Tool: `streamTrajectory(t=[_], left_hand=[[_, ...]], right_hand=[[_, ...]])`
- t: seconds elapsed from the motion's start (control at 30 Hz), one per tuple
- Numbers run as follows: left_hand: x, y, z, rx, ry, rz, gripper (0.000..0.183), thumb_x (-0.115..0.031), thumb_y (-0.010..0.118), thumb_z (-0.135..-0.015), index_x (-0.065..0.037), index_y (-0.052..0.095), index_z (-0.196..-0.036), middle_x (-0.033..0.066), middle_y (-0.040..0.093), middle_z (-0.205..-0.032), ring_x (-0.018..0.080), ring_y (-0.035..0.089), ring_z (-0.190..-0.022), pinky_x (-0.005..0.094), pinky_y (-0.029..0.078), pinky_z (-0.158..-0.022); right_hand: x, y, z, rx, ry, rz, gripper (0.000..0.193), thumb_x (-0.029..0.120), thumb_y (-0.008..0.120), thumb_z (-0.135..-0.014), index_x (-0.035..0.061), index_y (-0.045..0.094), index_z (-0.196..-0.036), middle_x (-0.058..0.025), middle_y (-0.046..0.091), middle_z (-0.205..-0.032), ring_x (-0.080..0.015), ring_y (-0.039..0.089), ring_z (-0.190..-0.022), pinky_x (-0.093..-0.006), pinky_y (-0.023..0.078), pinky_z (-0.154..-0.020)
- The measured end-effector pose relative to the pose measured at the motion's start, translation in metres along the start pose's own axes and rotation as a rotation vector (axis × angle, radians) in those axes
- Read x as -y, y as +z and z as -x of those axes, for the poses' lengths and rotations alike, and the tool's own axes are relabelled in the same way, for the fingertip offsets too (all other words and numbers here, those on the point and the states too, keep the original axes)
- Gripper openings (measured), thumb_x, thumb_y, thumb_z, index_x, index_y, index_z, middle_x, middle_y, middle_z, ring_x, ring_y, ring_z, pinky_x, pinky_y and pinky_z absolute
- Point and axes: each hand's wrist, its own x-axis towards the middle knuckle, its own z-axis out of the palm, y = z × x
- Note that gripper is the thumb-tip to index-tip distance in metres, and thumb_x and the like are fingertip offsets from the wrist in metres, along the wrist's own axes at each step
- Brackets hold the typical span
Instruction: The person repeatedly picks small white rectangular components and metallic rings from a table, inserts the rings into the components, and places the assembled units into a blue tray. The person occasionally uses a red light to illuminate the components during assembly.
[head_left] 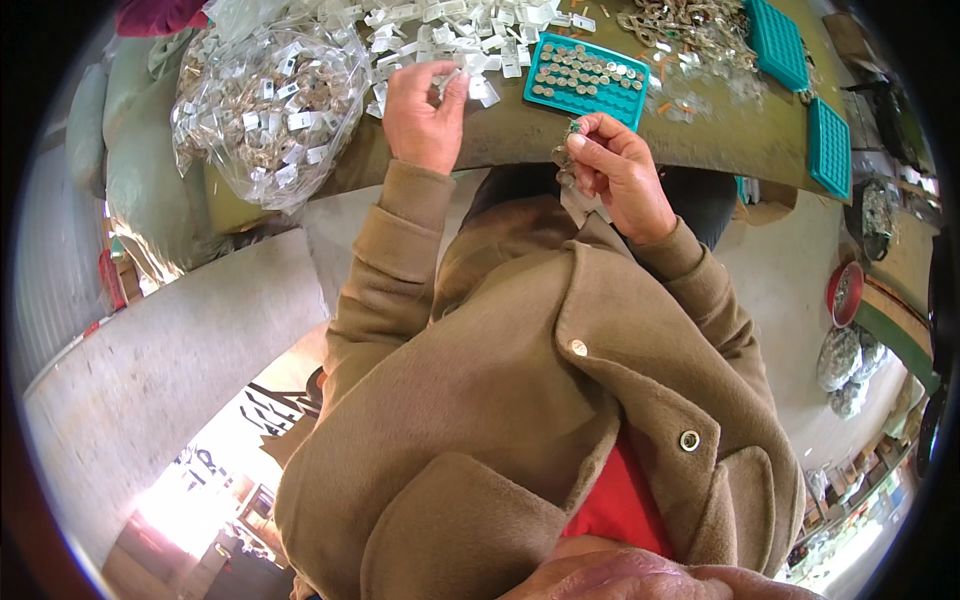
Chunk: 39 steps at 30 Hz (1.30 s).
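My left hand reaches over the near edge of a heap of white plastic tags. Its thumb and forefinger are closed in a pinch on a small white tag at the fingertips. My right hand holds a bracelet-like strand between thumb and fingers, just off the table's near edge. Something green shows at its top, and a pale tag seems to hang from its lower end. Beyond this hand lies a teal tray with rows of small round metallic pieces in it.
A clear plastic bag of tagged strands sits at the left of the green table. Loose strands lie at the far right, near two more teal trays. Another person's purple sleeve shows at the far left.
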Motion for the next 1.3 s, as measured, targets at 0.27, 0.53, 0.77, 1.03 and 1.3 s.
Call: streamTrajectory(t=[0.27,0.53,0.77,1.03,1.3], left_hand=[[-0.042,-0.019,0.016,0.21,-0.78,1.228,0.02,-0.012,0.063,-0.093,-0.004,0.061,-0.111,0.005,0.067,-0.097,0.0075,0.062,-0.078,0.0203,0.053,-0.066],[-0.075,-0.005,0.039,0.415,-0.728,1.328,0.027,-0.01,0.063,-0.092,-0.001,0.059,-0.117,0.0076,0.067,-0.107,0.0122,0.065,-0.088,0.0245,0.056,-0.073],[-0.088,-0.001,0.043,0.424,-0.592,1.239,0.03,-0.007,0.061,-0.093,0.003,0.058,-0.121,0.0076,0.066,-0.105,0.0146,0.066,-0.09,0.0259,0.056,-0.078],[-0.1,-0.003,0.045,0.388,-0.568,1.149,0.034,-0.006,0.063,-0.092,0.005,0.057,-0.123,0.0091,0.066,-0.104,0.0146,0.066,-0.087,0.0266,0.056,-0.079],[-0.105,-0.001,0.044,0.321,-0.542,1.053,0.036,-0.006,0.063,-0.092,0.005,0.057,-0.125,0.0081,0.067,-0.102,0.0135,0.065,-0.088,0.0268,0.056,-0.08]], right_hand=[[0.009,0.033,-0.01,-0.053,-0.2,0.148,0.007,0.01,0.064,-0.088,0.0062,0.059,-0.088,0.0023,0.056,-0.075,-0.0057,0.049,-0.067,-0.0216,0.038,-0.062],[0.009,0.037,0.006,-0.071,-0.153,-0.033,0.011,0.014,0.066,-0.089,0.0037,0.064,-0.092,-0.0008,0.061,-0.077,-0.0085,0.057,-0.072,-0.0231,0.046,-0.066],[0.009,0.033,0.018,-0.097,-0.197,-0.012,0.01,0.013,0.063,-0.091,0.0032,0.063,-0.091,-0.0007,0.06,-0.077,-0.0081,0.056,-0.071,-0.0223,0.044,-0.068],[0.008,0.025,0.023,-0.067,-0.233,0.057,0.008,0.012,0.061,-0.091,0.0052,0.06,-0.089,0.0006,0.058,-0.075,-0.0068,0.053,-0.069,-0.0199,0.041,-0.064],[0.015,0.027,0.024,-0.168,-0.263,0.357,0.008,0.013,0.064,-0.088,0.005,0.064,-0.088,0.0057,0.054,-0.07,-0.002,0.048,-0.061,-0.0175,0.032,-0.05]])
